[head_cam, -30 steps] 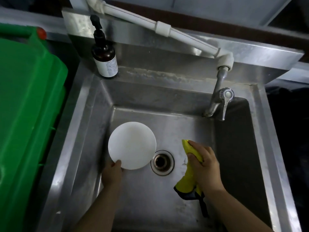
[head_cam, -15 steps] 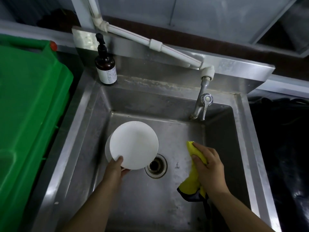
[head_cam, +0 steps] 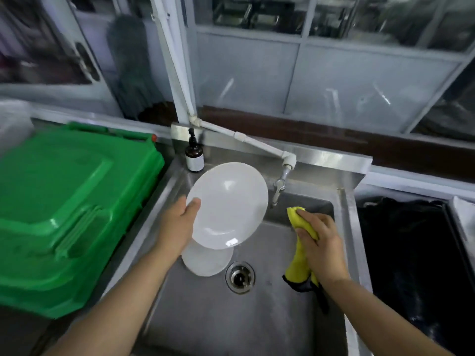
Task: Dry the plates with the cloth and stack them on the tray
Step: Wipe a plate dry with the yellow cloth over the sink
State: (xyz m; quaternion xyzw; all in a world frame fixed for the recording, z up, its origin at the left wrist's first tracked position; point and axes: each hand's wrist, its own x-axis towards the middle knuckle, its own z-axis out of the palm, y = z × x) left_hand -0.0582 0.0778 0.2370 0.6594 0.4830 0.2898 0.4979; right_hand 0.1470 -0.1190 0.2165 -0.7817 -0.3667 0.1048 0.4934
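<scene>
My left hand [head_cam: 180, 224] grips a white plate [head_cam: 228, 205] by its left rim, thumb lying over the top edge and the other fingers hidden behind it. I hold the plate tilted, its face turned up toward me, above the steel sink [head_cam: 257, 317]. Below it a second plate [head_cam: 208, 260] lies on the sink floor, partly covered by the held one and just left of the drain [head_cam: 240, 277]. My right hand [head_cam: 321, 242] is clenched around a yellow cloth [head_cam: 299, 263]; one bunched end pokes out past my fingertips, and the rest hangs down under my palm with a dark edge trailing toward the sink floor. The cloth and the held plate are near each other but apart. The tap [head_cam: 279, 186] hangs between them at the back wall. A brown pump bottle [head_cam: 194, 154] stands on the sink's back left corner, and a green bin [head_cam: 69, 209] sits beside the sink to the left.
</scene>
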